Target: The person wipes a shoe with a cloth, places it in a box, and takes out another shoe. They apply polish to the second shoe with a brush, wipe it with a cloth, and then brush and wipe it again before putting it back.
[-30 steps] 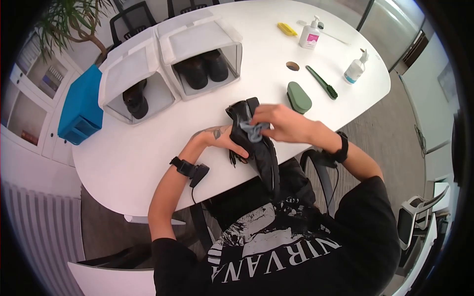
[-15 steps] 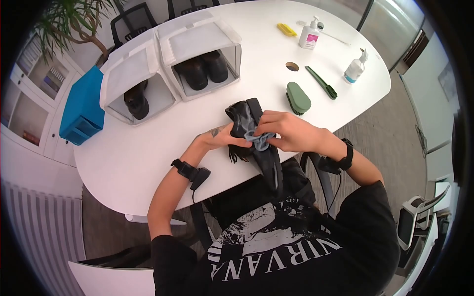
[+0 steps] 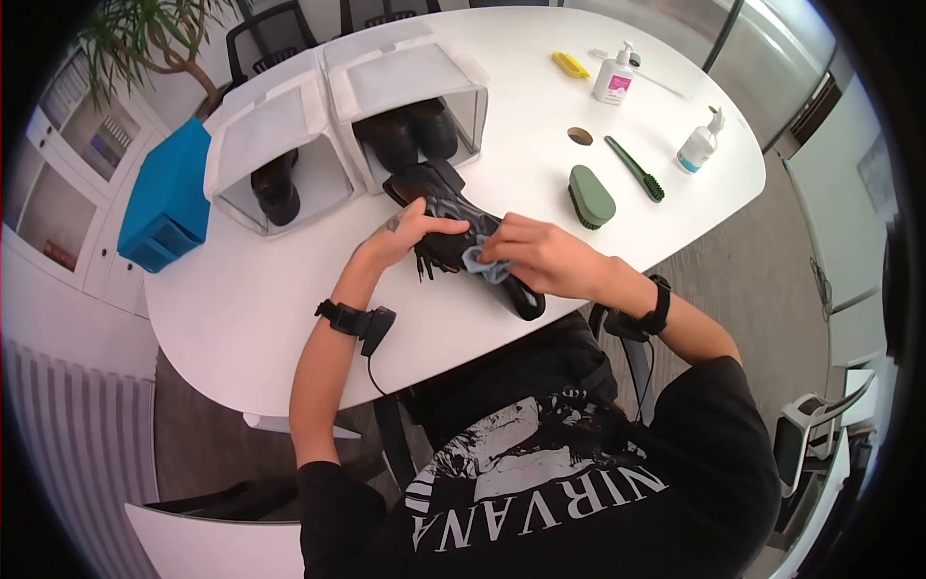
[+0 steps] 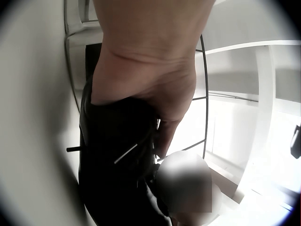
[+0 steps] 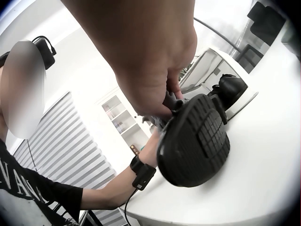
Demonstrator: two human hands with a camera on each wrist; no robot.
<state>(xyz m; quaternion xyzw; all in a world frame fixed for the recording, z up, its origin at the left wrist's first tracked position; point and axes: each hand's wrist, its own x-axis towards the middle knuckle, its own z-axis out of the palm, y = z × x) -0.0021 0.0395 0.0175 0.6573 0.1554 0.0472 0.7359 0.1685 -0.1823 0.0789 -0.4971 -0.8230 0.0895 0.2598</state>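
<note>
The left hand [image 3: 403, 236] grips the black shoe [image 3: 439, 217] near the desk's [image 3: 318, 362] front edge, its thumb extended across the upper. The right hand [image 3: 550, 256], knuckles up and fingers bent, pinches a grey-blue cloth [image 3: 485, 265] against the shoe, its forearm angling in over that edge.

The shoe [image 3: 439, 191] is black and glossy, with loose dark laces [image 3: 422, 265] hanging at one side and a dark, ridged sole [image 5: 200, 141]. It is held aslant above the table [image 3: 241, 309], its toe towards the table's near edge; whether it touches the table cannot be told. The cloth [image 3: 479, 266], blue-grey and crumpled, is bunched against the shoe's upper, behind the toe, also above the table near that edge.
</note>
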